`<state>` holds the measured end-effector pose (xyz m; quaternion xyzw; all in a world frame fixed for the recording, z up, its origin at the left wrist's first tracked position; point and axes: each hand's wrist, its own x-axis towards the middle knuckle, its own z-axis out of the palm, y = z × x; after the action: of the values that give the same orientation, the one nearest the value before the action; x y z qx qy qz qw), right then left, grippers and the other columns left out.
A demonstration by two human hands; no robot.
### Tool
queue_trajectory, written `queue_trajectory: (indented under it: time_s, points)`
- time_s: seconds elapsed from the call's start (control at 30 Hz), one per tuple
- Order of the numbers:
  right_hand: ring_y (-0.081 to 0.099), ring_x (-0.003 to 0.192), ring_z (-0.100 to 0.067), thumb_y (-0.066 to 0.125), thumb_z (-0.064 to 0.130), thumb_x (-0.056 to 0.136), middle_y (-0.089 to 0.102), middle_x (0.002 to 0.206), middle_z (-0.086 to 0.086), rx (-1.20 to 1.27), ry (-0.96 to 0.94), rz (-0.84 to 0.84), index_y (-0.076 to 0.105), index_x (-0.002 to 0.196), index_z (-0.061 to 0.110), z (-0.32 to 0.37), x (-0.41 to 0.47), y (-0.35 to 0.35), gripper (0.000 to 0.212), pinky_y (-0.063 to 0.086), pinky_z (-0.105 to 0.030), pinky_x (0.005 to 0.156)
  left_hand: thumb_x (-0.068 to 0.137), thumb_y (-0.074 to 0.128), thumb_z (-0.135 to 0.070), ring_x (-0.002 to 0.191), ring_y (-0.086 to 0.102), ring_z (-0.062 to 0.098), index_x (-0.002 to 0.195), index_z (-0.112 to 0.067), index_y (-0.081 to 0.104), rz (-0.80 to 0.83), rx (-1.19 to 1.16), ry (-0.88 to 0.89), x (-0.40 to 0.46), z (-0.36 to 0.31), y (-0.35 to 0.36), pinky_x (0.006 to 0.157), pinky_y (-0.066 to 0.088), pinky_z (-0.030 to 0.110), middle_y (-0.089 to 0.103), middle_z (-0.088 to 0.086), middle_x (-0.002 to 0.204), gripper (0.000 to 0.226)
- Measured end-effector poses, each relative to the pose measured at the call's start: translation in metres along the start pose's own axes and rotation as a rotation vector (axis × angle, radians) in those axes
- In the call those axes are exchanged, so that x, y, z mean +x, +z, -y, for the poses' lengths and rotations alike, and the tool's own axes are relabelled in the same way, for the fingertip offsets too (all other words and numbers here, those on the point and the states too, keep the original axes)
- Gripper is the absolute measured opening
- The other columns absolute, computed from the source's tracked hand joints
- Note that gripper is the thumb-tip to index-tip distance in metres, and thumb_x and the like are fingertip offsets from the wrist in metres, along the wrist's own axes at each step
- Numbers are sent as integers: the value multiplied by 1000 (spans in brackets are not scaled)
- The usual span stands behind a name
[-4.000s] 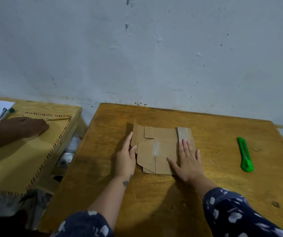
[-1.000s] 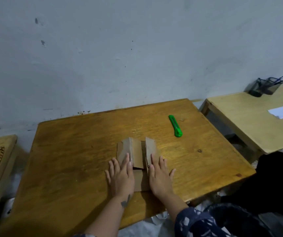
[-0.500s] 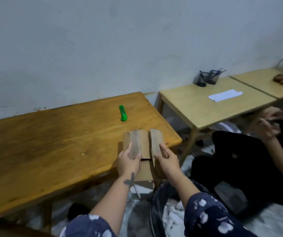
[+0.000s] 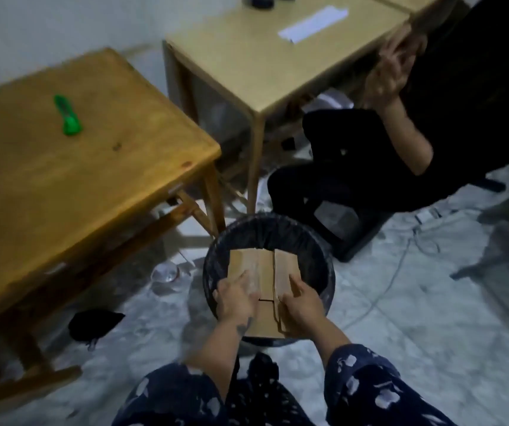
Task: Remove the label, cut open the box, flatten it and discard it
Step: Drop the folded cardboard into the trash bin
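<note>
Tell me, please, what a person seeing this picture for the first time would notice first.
Low in the middle, the left hand and right hand hold the flattened cardboard box over the black-lined bin on the floor. Next, the green utility knife lying on the wooden table at upper left stands out.

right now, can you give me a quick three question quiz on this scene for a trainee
1. Which hands hold the flattened cardboard box?
A. left only
B. right only
C. both
2. True or false: the green utility knife lies inside the black-lined bin.
3. Fill in: the box is held directly over the ____.

Key:
1. C: the left hand and right hand each grip a side.
2. False: it lies on the wooden table.
3. bin
</note>
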<state>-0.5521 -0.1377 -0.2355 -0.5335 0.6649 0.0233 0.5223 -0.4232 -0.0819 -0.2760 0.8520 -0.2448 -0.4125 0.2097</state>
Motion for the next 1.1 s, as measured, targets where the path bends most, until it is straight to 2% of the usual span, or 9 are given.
queue_trajectory:
  time_s: [0.13, 0.2, 0.3, 0.47, 0.63, 0.73, 0.9, 1.0, 1.1]
  points:
    - [52, 123, -25, 57, 19, 91, 54, 137, -7, -106, 122, 25, 46, 140, 20, -55, 44, 31, 50, 39, -26, 98, 91, 61, -24, 103, 48, 19, 138, -17, 46, 181, 84, -1, 17, 46, 37, 91, 43, 19, 41, 6, 127, 50]
    - [54, 120, -27, 56, 21, 91, 60, 130, -9, -174, 147, -2, 54, 132, 20, -74, 75, 49, 42, 40, -28, 97, 97, 50, -24, 97, 52, 21, 140, -10, 43, 198, 209, 54, 41, 71, 61, 82, 44, 20, 43, 9, 120, 45]
    - [57, 113, -31, 52, 24, 91, 58, 129, -15, -229, 181, -23, 58, 128, 23, -102, 129, 78, 38, 44, -33, 95, 95, 54, -26, 120, 47, 34, 139, -21, 46, 210, 161, -42, 79, 86, 96, 88, 42, 20, 37, 15, 138, 45]
    - [55, 112, -34, 53, 25, 91, 51, 131, -18, -240, 216, -99, 60, 126, 23, -117, 218, 112, 36, 44, -33, 95, 95, 51, -33, 121, 39, 33, 136, -31, 49, 178, 309, -59, 156, 85, 139, 99, 41, 38, 32, 13, 141, 41]
    - [53, 114, -35, 55, 23, 89, 41, 135, -15, -203, 199, -196, 64, 122, 23, -132, 307, 135, 34, 40, -34, 102, 95, 54, -27, 121, 36, 32, 132, -29, 53, 158, 351, -30, 237, 105, 185, 98, 38, 39, 31, 13, 139, 37]
    - [48, 120, -35, 55, 27, 90, 30, 144, -13, -243, 269, -166, 67, 116, 19, -153, 349, 158, 29, 37, -37, 108, 95, 55, -23, 122, 39, 34, 128, -15, 55, 200, 441, -77, 275, 128, 214, 99, 37, 38, 35, 17, 137, 35]
    - [48, 119, -38, 43, 32, 96, 23, 146, -9, -413, 345, -59, 52, 127, 4, -181, 385, 186, 43, 41, -41, 98, 96, 48, -19, 132, 29, 36, 130, -20, 55, 304, 527, -183, 305, 155, 245, 111, 30, 43, 28, 17, 143, 35]
    - [44, 123, -37, 42, 21, 93, 33, 141, -14, -504, 286, -53, 49, 128, 6, -182, 386, 187, 39, 40, -43, 99, 96, 46, -22, 137, 23, 35, 143, -15, 36, 386, 645, -220, 307, 157, 247, 112, 21, 42, 25, 14, 151, 48]
    - [43, 123, -35, 42, 19, 93, 38, 139, -12, -576, 249, -64, 51, 127, 12, -166, 370, 180, 36, 39, -42, 99, 97, 46, -21, 143, 7, 39, 152, -13, 3, 457, 647, -175, 293, 136, 234, 116, 14, 47, -3, 10, 159, 70]
